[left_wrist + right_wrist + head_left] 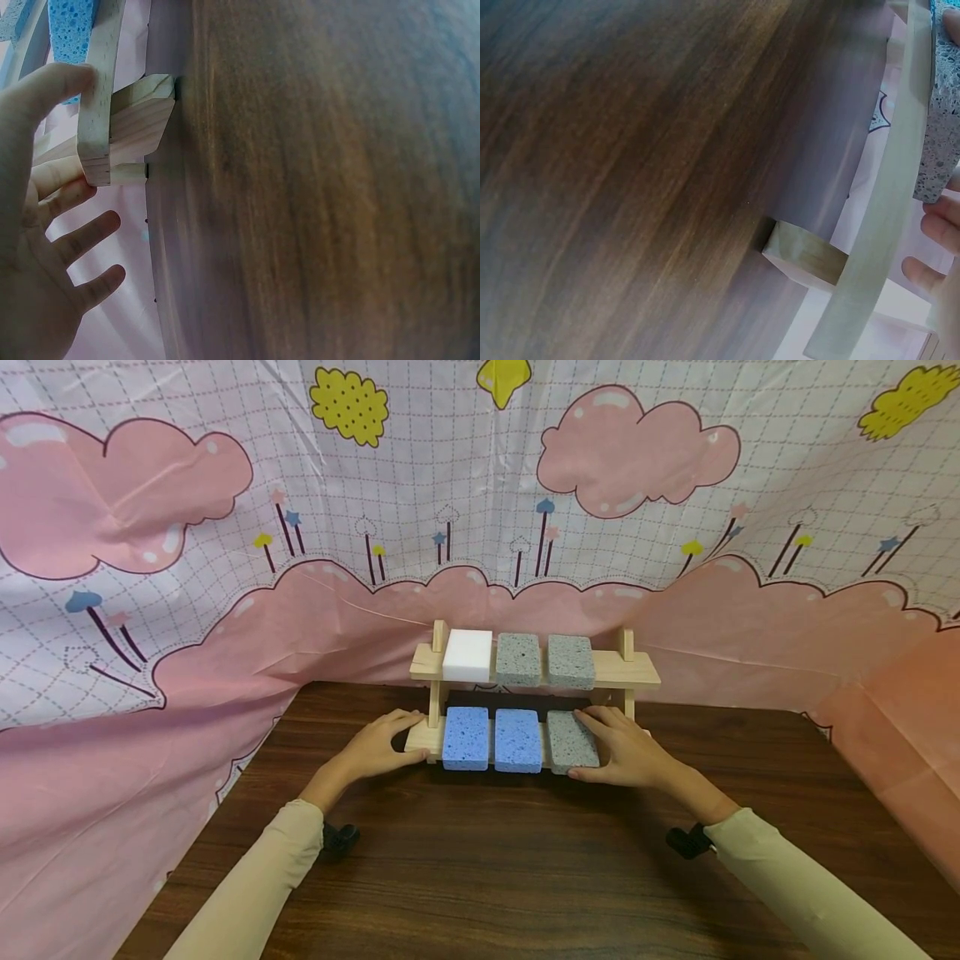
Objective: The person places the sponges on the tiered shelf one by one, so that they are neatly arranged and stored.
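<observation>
A small two-tier wooden rack (pixel 630 672) carries sponges on both tiers. My left hand (pixel 384 745) grips the left end of its lower shelf. In the left wrist view the thumb (pixel 64 79) lies on the front of the board and fingers reach behind it, the others spread. My right hand (pixel 626 745) holds a grey speckled sponge (pixel 567 739) at the right of the lower shelf, thumb at its front edge, fingers at its back. Two blue sponges (pixel 466 739) (pixel 517 741) lie beside it on the left. Only part of the right hand shows in the right wrist view.
On the upper shelf lie a white sponge (pixel 468 652) and two grey sponges (pixel 518 658) (pixel 570 660). The rack stands at the back of a dark wooden table (pixel 480 860). Behind it hangs a pink and white printed cloth (pixel 420 527).
</observation>
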Available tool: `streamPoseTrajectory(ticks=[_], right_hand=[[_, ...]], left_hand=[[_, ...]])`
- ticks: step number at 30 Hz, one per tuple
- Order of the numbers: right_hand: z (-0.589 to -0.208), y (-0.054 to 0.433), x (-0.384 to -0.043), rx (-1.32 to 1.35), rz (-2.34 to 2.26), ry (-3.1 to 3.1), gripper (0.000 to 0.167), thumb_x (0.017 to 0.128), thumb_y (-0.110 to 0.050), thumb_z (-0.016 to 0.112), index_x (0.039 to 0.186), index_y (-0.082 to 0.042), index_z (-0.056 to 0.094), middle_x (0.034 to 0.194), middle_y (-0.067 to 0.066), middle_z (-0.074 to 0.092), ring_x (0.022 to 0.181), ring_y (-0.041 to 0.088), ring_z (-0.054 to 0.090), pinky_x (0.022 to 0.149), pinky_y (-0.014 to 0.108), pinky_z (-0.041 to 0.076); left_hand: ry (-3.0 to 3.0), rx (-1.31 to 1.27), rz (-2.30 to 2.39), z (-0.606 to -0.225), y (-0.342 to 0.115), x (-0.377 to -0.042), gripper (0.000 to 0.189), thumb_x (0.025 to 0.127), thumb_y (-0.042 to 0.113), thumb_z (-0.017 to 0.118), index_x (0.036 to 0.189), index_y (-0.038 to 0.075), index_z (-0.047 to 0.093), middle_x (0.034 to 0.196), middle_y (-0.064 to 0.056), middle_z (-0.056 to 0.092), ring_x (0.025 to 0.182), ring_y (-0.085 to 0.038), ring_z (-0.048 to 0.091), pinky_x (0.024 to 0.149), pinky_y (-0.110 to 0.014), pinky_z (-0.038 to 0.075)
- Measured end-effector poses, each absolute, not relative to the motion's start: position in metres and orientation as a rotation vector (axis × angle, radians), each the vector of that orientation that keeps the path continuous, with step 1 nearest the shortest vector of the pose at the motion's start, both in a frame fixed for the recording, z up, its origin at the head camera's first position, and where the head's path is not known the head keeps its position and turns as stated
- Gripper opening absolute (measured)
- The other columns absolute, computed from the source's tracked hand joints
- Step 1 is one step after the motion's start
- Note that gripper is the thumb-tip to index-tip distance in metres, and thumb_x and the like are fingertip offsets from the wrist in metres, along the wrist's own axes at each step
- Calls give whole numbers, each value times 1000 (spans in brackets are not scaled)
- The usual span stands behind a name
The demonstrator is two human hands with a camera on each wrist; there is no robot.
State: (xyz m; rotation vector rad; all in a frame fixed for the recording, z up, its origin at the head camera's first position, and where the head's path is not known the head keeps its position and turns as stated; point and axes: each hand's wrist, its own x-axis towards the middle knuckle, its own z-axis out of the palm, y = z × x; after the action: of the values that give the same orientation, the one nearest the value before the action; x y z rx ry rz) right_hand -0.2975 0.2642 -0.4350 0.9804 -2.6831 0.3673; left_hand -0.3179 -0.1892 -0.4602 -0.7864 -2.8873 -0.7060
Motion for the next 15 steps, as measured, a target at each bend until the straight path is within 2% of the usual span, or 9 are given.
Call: streamPoseTrajectory(ticks=[15], right_hand=[[-432, 263, -295, 956, 429, -2752, 101, 78, -58, 82, 153, -3, 45, 150, 21, 47, 132, 37, 47, 104, 61, 47]], left_hand=[[-2889, -787, -718, -458, -189, -315, 77, 92, 51, 71, 154, 12, 48, 152, -14, 50, 140, -42, 47, 108, -65, 43]])
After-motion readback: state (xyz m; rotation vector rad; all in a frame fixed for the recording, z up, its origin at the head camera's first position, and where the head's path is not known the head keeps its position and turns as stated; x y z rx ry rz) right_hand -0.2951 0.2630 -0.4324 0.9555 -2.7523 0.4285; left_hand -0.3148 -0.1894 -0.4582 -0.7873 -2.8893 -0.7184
